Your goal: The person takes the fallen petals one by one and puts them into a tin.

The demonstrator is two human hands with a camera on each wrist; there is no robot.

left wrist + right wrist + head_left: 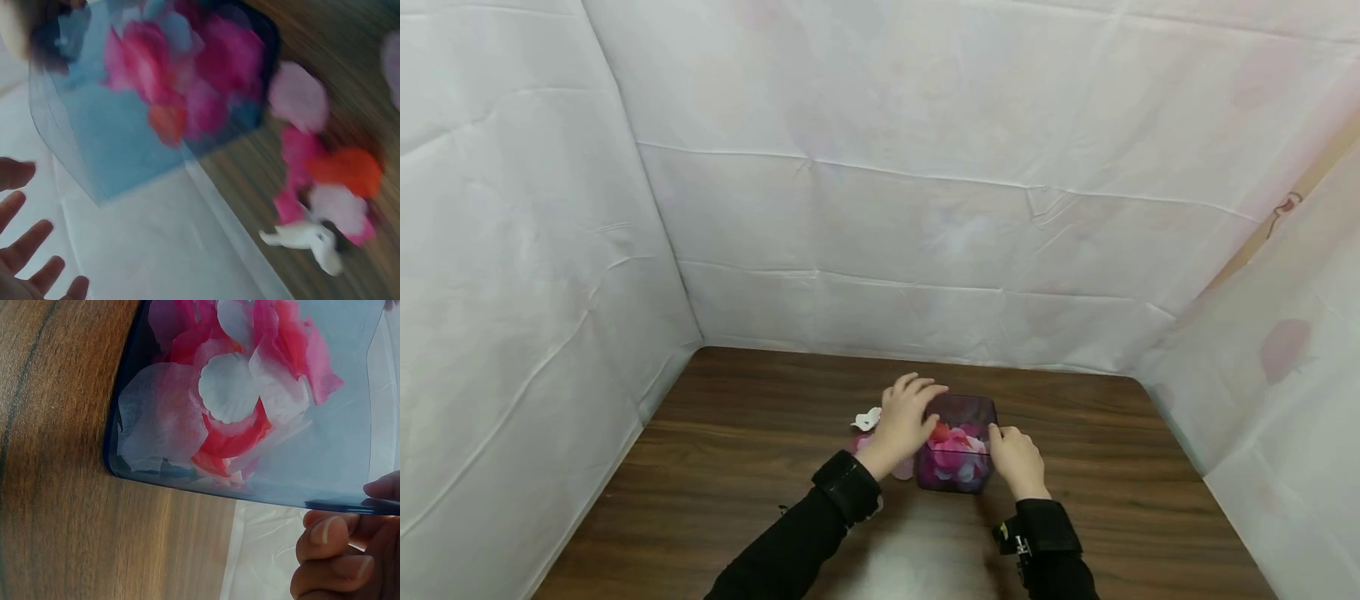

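Observation:
A see-through purple plastic box stands on the table, appearing bluish in the wrist views. Pink, red and white fabric petals lie heaped inside it, with a white scallop-shaped piece among them. My right hand pinches the box's right wall, thumb inside and curled fingers outside. To the left of the box is my left hand, its fingers spread and holding nothing. Beside the box lie loose petals and a small white figure, partly hidden by the left hand in the head view.
The dark wood-grain table meets white cloth walls at the back and both sides. Another pale petal lies between the left wrist and the box. Black straps circle both wrists.

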